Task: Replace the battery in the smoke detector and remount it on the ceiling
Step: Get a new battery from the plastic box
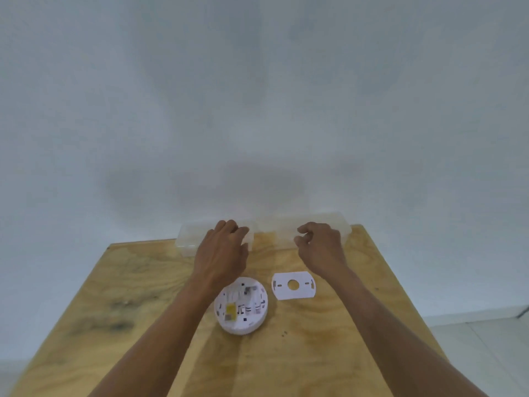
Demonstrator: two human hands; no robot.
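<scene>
Looking down at a plywood table point(329, 353) pushed against a pale wall, so clearly nothing is on the ceiling right now. The detector point(242, 306) is lying on its face near the middle of the table with its back open to the camera, just beside the left forearm. You can see the insides, and there's a yellowish block point(230, 310) sitting in what I'd guess is the battery bay. Could be a battery, could be a label, it's too blurry for me to call, so I can't say whether the swap has happened yet.

The mounting plate point(293, 285) is off the detector and flat on the table just to its right, not touching it. So the take-it-down-and-split-it part looks done.

Both hands are reaching away from the detector toward a clear plastic box point(186, 242) that runs along the back edge by the wall. The left hand point(221, 250) is at the box with fingers curled over its top, looks like it's touching or gripping the lid, though I can't tell how firmly. The right hand point(320, 243) is just in front of the box with fingers loosely curled and nothing in them that I can see.

My read: early-to-middle. Probably going into the box for a fresh battery. Still left: battery in, plate and detector rejoined, whole thing back up on the ceiling.
</scene>
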